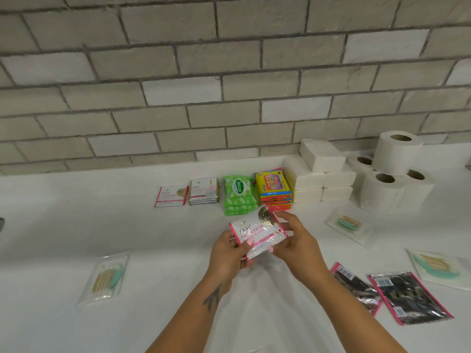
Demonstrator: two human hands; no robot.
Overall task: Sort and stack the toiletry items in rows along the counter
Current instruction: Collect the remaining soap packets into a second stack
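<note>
Both hands hold one pink-and-white Dove sachet (257, 231) above the white tabletop (63, 225), just in front of the sorted row at the brick wall. Left hand (229, 250) pinches the sachet's lower-left corner, thumb on the printed face, fingers curled under; right hand (295, 240) pinches its right edge, fingers curled round. Sachet tilted, face up, not touching the surface. Row so far, left to right: a flat pink Dove sachet pile (171, 196), a stack of gold-edged sachets (204, 191), green wipe packs (239, 194), yellow packs (274, 191), folded tissue bundles (318, 174), toilet rolls (392, 171). Still loose: three clear swab packets, one at left (105, 277), one at right (349, 224), one at far right (438, 267), and two sachets lying face down (410, 296) near the right edge. Judgement: the held sachet matches the leftmost pile and likely belongs there. Risks: the film looks slick and limp, so it may slide off the low pile or land skewed; reaching past the green packs could nudge that stack; the gold-edged stack beside the target already looks slightly uneven and could topple if brushed. Face-down sachets could be mis-sorted unless turned over.
</note>
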